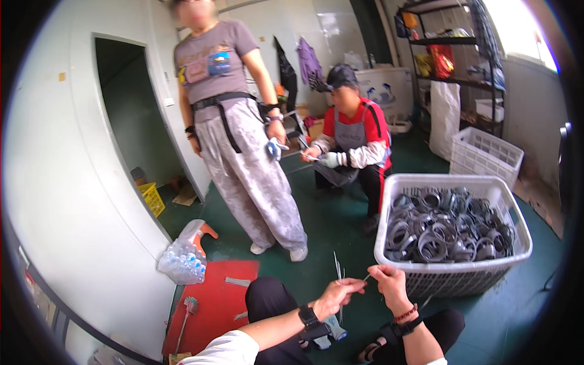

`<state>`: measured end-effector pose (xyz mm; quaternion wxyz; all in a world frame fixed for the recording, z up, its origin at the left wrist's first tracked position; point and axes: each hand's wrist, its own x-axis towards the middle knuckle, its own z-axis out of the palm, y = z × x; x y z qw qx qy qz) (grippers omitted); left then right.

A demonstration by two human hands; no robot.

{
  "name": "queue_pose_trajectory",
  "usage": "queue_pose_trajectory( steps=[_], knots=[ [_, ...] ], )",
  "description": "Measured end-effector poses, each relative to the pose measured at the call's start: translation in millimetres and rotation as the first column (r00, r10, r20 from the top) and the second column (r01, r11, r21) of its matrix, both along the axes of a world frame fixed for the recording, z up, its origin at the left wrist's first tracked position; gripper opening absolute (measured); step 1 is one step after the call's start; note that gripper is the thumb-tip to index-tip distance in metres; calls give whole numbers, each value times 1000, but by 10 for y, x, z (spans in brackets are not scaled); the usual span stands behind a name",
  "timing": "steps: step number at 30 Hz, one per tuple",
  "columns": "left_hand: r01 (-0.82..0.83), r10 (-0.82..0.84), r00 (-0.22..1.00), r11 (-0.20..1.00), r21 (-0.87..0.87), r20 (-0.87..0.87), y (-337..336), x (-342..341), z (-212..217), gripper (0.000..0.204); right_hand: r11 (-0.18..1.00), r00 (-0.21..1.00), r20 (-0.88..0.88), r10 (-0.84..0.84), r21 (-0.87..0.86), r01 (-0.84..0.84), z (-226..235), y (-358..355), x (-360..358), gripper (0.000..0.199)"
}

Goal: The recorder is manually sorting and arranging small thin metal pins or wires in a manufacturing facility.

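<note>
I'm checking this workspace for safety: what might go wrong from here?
The thin strip pinched between the left hand and right hand might slip or scratch, as both hands are bare.

The dark rings are piled high in the white basket close by the right hand, so a bump could spill some.

The brush and loose strips on the red board could get kicked or scattered.

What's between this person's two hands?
A short stretch of thin pale strand shows between the left hand and the right hand in the head view; its material is unclear.
</note>
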<state>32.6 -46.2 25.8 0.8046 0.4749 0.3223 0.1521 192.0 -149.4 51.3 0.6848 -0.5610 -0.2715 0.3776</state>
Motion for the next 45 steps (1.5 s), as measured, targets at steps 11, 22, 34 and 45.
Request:
queue_pose_trajectory(
  steps=[11,22,34,45],
  knots=[
    [17,-14,997,999,-46,76,-22,-130,34,22,998,1000,-14,10,60,-9,71,49,-28,14],
    [-96,103,993,988,121,-51,-14,-78,63,20,997,999,-32,13,80,-10,88,65,4,13],
    [-98,123,987,973,210,-107,-104,-140,30,21,997,1000,-5,-19,80,19,17,53,-24,15],
    [-266,270,963,924,275,22,165,-17,251,10,940,955,-285,-80,297,167,249,209,573,16]
  ],
)
